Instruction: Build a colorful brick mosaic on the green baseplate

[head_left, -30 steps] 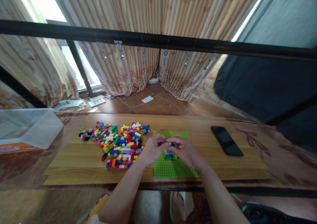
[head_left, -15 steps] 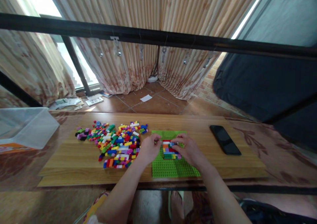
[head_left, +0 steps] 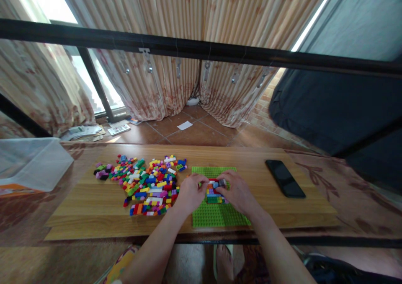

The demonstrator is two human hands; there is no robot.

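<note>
A green studded baseplate (head_left: 216, 215) lies on the wooden board, bearing a block of multicoloured toy bricks (head_left: 215, 199) built up in rows. My left hand (head_left: 192, 192) is at the left side of this build, its thumb and fingers pinched together; whatever is between them is too small to make out. From the other side, my right hand (head_left: 237, 192) reaches over the build's right part. A small dark greyish brick (head_left: 222, 182) shows between its thumb and forefinger. My fingers cover part of the build.
Many loose bricks (head_left: 150, 187) are heaped left of the baseplate. A black phone (head_left: 284, 178) lies to the right. At the far left stands a clear plastic bin (head_left: 34, 162). A dark metal bar (head_left: 194, 48) crosses above the board, before curtains (head_left: 176, 16).
My left hand has shifted slightly right, closer to the build. The right hand has moved a little left, and the dark brick at its fingertips now shows more plainly.
</note>
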